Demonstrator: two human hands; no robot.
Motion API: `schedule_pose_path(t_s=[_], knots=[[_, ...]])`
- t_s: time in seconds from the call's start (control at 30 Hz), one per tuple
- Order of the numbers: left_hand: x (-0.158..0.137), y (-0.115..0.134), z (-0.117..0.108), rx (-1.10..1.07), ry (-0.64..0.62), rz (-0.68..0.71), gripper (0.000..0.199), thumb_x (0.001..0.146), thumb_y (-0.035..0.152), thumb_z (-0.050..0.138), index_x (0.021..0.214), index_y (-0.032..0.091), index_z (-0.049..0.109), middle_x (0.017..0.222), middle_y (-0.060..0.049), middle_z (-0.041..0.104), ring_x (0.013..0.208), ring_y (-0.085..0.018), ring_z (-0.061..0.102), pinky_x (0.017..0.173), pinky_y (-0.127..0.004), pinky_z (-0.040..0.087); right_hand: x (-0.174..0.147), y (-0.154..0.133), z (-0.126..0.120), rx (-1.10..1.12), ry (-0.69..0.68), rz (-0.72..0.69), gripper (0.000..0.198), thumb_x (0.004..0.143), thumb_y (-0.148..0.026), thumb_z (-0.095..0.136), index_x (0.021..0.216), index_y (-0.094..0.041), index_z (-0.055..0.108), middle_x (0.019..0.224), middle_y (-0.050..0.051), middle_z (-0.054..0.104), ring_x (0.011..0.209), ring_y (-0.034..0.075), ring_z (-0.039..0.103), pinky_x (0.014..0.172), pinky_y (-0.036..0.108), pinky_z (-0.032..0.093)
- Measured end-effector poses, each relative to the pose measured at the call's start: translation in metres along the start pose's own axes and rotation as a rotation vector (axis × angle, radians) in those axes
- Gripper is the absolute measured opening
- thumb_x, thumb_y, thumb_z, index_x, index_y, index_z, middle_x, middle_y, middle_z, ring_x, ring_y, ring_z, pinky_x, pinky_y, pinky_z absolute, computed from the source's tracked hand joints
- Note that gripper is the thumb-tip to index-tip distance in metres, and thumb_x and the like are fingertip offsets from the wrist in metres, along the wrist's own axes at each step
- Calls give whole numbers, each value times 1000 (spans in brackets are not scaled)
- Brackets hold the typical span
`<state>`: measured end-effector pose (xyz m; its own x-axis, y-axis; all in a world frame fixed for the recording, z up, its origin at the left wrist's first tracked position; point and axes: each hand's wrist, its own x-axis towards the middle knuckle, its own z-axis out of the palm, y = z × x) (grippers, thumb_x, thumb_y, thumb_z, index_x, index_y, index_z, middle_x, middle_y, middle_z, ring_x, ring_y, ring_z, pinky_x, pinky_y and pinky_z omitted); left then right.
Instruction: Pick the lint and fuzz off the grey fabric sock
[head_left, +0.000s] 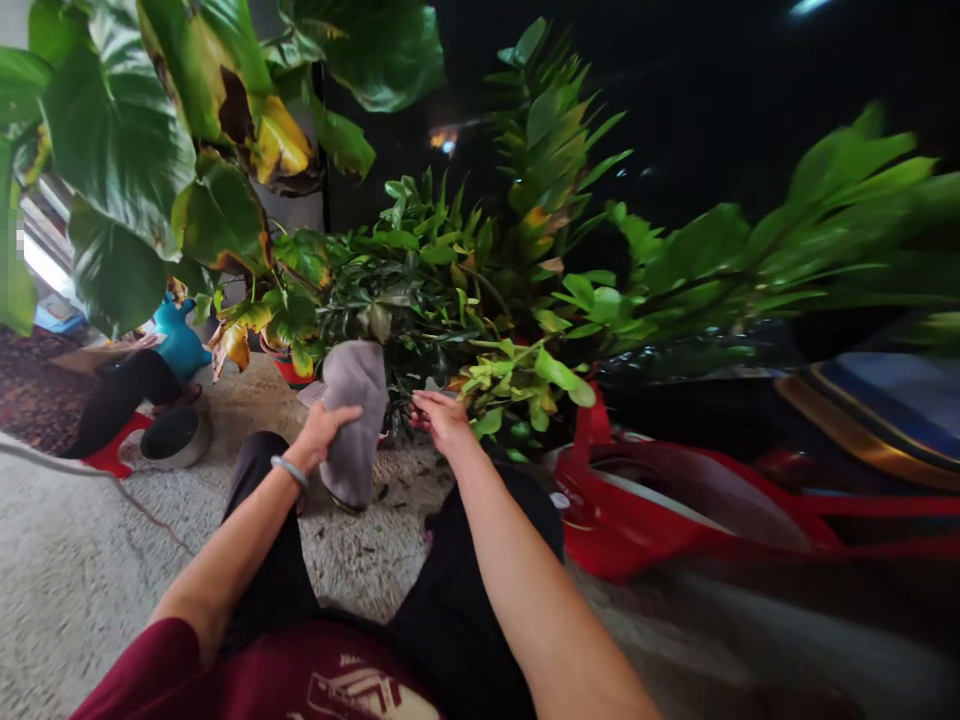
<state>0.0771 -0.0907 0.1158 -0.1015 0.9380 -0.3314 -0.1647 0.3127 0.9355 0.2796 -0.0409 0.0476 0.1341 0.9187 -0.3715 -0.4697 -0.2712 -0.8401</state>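
Observation:
My left hand (330, 428), with a grey bangle on its wrist, is closed around the edge of a grey fabric slipper (357, 420). The slipper stands upright between my knees, soft grey side showing, with a darker rim at its lower end. To the right of it and apart from it is my right hand (444, 418). Its thumb and fingertips are pinched together; whatever may be between them is too small to make out. Green leaves hang just beyond the fingers.
Potted plants (442, 250) crowd the space ahead, one in a red pot (285, 362). A red bag (645, 510) stands open at my right. On the left are a grey bowl (176, 438), a red stool (120, 448), a teal figure (180, 337), a cable (142, 510) and another seated person.

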Motion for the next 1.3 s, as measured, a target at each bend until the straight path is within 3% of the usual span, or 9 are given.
schedule_pose_path(t_s=[0.13, 0.33, 0.4, 0.53, 0.7, 0.83, 1.0, 1.1, 1.3], knots=[[-32, -16, -10, 38, -179, -118, 43, 46, 28, 93, 83, 12, 77, 76, -8, 77, 67, -23, 70, 66, -34, 58, 2, 1, -4, -14, 3, 17, 21, 64, -15, 88, 73, -18, 69, 52, -1, 66, 42, 12, 58, 40, 23, 51], [-11, 82, -1, -192, -47, 319, 56, 45, 33, 94, 96, 17, 77, 90, -6, 79, 82, -24, 74, 75, -32, 60, -3, -2, -1, 17, -51, 5, 18, 67, -12, 83, 77, -17, 69, 56, -1, 67, 44, 10, 57, 43, 22, 52], [6, 93, 8, -223, 0, 385, 55, 46, 35, 94, 95, 17, 76, 90, -6, 79, 84, -24, 74, 77, -32, 59, -4, -3, 1, 23, -61, 1, 19, 65, -13, 83, 77, -18, 69, 55, -1, 67, 44, 11, 57, 44, 22, 52], [12, 48, 14, -31, 5, 211, 44, 46, 33, 93, 82, 14, 76, 77, -6, 76, 70, -22, 70, 69, -32, 57, -4, -1, 2, 18, -56, 5, 20, 63, -13, 84, 75, -19, 69, 54, -2, 67, 44, 12, 58, 43, 23, 54], [-26, -16, -8, 143, -291, -106, 44, 46, 29, 94, 83, 12, 79, 78, -8, 77, 69, -23, 70, 70, -34, 57, 0, 2, 3, 11, -31, 21, 22, 64, -11, 83, 70, -20, 65, 45, -6, 59, 35, 10, 52, 37, 20, 48], [-30, 18, -14, 70, -305, -13, 50, 44, 30, 95, 88, 12, 79, 82, -9, 78, 73, -25, 72, 72, -35, 59, -1, 2, 6, 24, -42, 28, 23, 65, -9, 82, 76, -20, 65, 49, -5, 64, 38, 10, 55, 39, 21, 50], [10, 75, 7, -175, -24, 324, 56, 48, 35, 94, 97, 16, 77, 90, -7, 79, 88, -26, 74, 79, -32, 60, -6, 2, 8, 53, -71, 26, 28, 63, -9, 83, 84, -21, 67, 57, -2, 69, 44, 12, 61, 44, 23, 55], [23, 58, 17, -59, -40, 284, 46, 51, 33, 93, 90, 15, 76, 82, -7, 77, 82, -26, 73, 77, -34, 59, -6, 3, 8, 65, -32, 33, 30, 62, -9, 81, 85, -22, 66, 57, -3, 68, 46, 13, 61, 44, 24, 55], [3, -23, 0, 273, -249, 31, 22, 59, 18, 88, 77, 13, 75, 69, -7, 73, 65, -22, 68, 65, -32, 56, 1, -5, -3, 140, 141, -24, 32, 66, -13, 68, 95, -25, 62, 63, -7, 67, 51, 13, 63, 45, 22, 51]])
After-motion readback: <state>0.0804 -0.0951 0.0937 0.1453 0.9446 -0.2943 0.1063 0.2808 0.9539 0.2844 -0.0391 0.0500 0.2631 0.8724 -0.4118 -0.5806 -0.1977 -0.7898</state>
